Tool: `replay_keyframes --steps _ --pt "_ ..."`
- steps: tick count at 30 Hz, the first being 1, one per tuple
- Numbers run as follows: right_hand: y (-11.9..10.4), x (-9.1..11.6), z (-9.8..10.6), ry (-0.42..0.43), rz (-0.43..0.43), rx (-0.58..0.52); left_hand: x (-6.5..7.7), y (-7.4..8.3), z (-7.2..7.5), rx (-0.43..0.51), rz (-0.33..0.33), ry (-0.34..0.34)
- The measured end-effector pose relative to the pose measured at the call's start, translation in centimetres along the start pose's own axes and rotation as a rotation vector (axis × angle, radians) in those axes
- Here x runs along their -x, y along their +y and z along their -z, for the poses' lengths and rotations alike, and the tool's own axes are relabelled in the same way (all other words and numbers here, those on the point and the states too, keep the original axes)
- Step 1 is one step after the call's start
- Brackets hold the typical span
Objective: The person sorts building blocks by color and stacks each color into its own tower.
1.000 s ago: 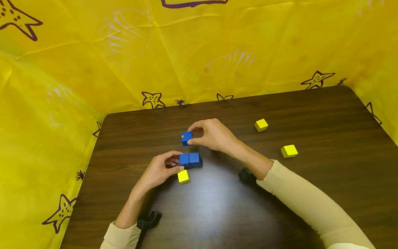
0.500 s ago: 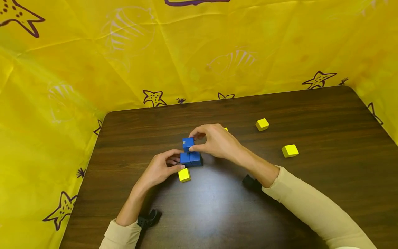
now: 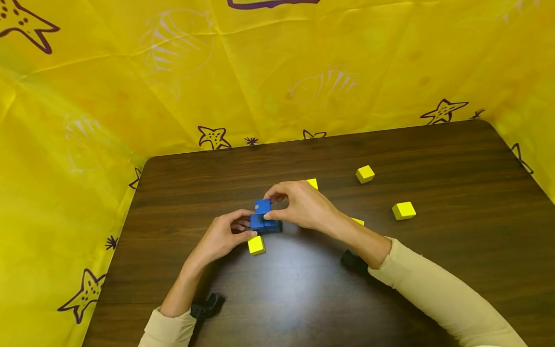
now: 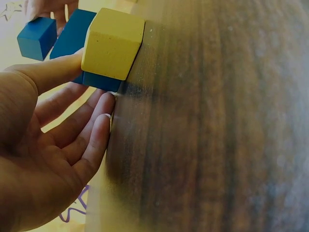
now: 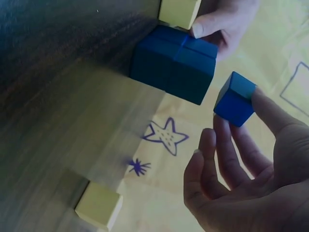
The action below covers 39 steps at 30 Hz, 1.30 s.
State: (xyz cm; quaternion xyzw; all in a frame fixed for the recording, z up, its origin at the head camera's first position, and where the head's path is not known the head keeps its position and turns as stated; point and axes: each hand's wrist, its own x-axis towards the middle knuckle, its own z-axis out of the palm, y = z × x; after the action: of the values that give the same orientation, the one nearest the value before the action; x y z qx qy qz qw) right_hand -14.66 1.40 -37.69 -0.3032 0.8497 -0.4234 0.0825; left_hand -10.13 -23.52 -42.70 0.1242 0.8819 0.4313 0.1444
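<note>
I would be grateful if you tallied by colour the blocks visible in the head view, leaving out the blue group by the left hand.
Yellow blocks: 5, two partly hidden
Blue block in the right hand: 1
Total: 6

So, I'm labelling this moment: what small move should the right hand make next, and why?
Probably lower the blue cube onto the blue blocks: the right hand pinches it above them with a gap showing, and the left hand appears to brace their end.

Patterned yellow cloth (image 3: 260, 72) borders the brown table (image 3: 295, 303).
</note>
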Motion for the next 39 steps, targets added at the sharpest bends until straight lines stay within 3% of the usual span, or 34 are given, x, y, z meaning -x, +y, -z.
replay_keyframes --steps 39 --pt "0.1 0.6 -1.6 -0.005 0.039 0.099 -0.1 -0.1 -0.2 0.013 -0.014 -0.004"
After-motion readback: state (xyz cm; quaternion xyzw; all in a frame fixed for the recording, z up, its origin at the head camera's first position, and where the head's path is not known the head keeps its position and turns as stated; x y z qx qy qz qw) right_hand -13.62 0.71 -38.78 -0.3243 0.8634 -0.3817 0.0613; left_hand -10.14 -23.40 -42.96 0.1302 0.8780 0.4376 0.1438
